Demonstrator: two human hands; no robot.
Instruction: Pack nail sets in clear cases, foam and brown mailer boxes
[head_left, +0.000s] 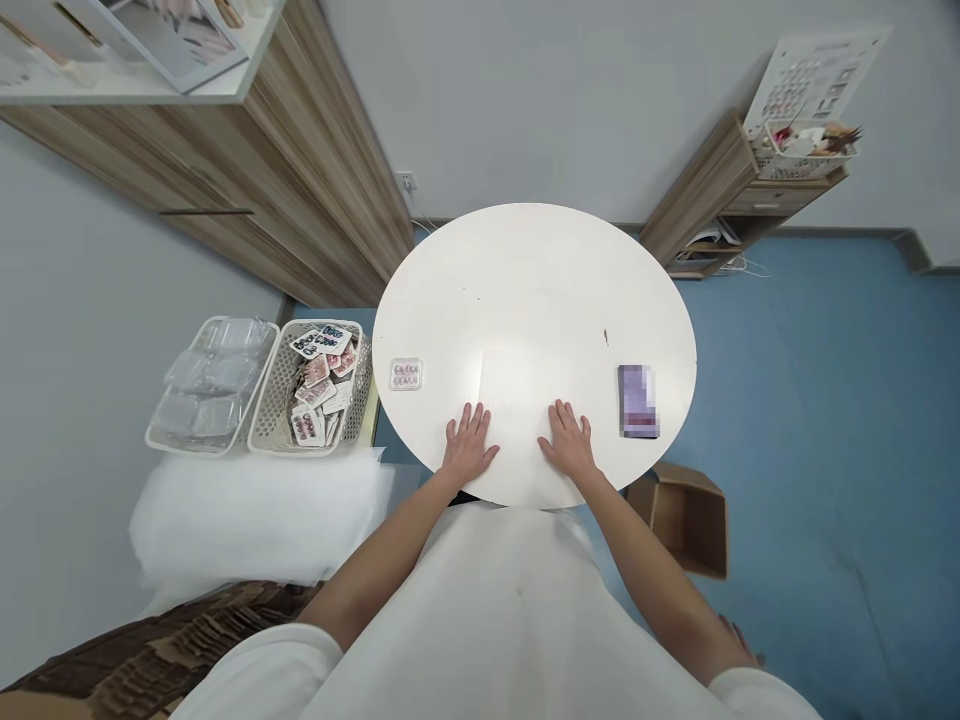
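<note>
My left hand (469,444) lies flat on the near part of a round white table (525,260), fingers apart. My right hand (569,440) rests flat across from it, also with spread fingers. Between and just beyond them is a pale, faintly lined patch (510,375), perhaps a thin white sheet; its edges are hard to make out. A small clear case (406,374) with rows of pinkish pieces sits left of my left hand. To the right of my right hand lies a purple rectangular pack or stack (634,400), partly blurred by pixelation. Neither hand touches the case or the purple stack.
Left of the table stand a white basket (262,420) of printed cards and another basket (156,440) of clear plastic packs. White wrapping sheets (262,510) lie below them. An open cardboard box (690,520) stands at lower right. Wooden cabinets (330,180) flank the wall.
</note>
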